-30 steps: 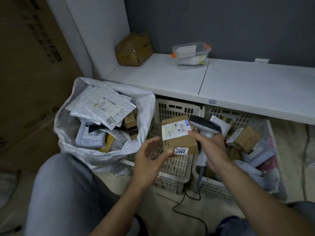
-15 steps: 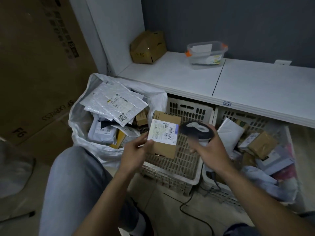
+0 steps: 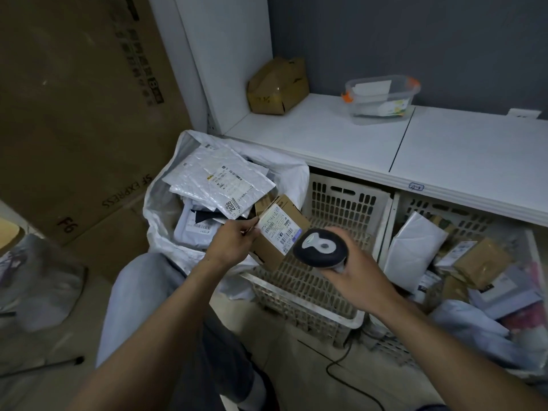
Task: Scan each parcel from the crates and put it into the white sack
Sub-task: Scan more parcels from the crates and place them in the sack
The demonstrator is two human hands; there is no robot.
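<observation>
White desk (image 3: 341,137) above two slatted crates (image 3: 341,203), cardboard parcel (image 3: 275,232) being pinched by left hand (image 3: 231,241) beside white sack (image 3: 158,215), scanner (image 3: 321,247) being gripped by right hand (image 3: 355,271).

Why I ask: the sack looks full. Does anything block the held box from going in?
Nothing visible does: the left hand holds the cardboard box at the white sack's open mouth, beside the bubble mailer on top.

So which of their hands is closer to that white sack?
Left. The left hand holds a cardboard parcel right at the edge of the white sack; the right hand grips the scanner farther right, over the crate.
</observation>
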